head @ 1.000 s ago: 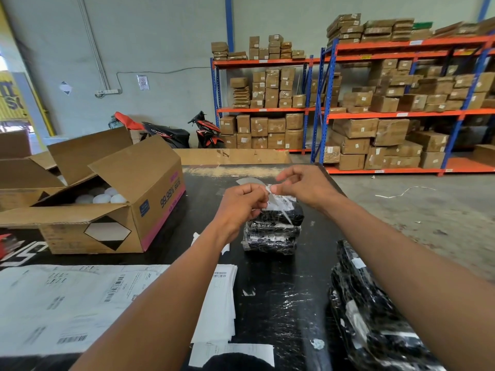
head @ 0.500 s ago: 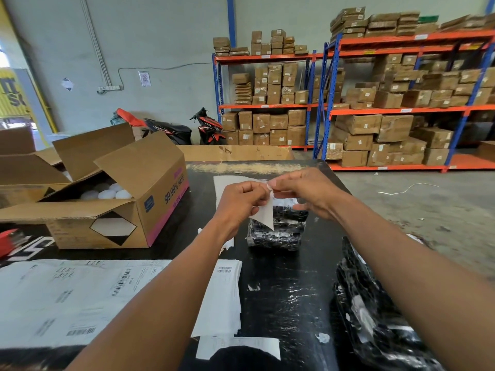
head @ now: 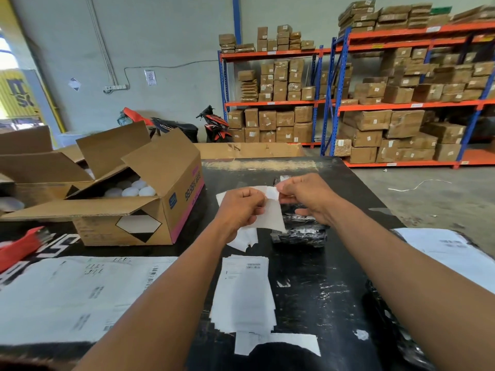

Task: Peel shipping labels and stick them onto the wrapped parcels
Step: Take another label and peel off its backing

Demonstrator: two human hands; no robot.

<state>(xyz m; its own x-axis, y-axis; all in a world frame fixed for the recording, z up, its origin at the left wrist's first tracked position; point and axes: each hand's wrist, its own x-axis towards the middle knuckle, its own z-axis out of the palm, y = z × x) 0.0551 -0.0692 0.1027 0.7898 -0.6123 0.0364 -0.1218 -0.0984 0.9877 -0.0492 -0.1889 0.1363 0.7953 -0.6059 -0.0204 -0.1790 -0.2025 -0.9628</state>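
Observation:
Both hands hold a white shipping label above the black table. My left hand pinches the label's backing at its upper left. My right hand pinches the top corner and pulls the sheet apart from the backing. Just behind and below the label lies a small parcel wrapped in black plastic, partly hidden by the paper and my right hand. A stack of more labels lies on the table between my forearms.
An open cardboard box with white round items stands at the left. Large printed sheets cover the near left. A labelled black parcel and black-wrapped bundles sit at the right. A red tool lies far left.
The label has been peeled further: more white paper now hangs down between my hands. The hands stay over the small black parcel, and the view has tilted slightly.

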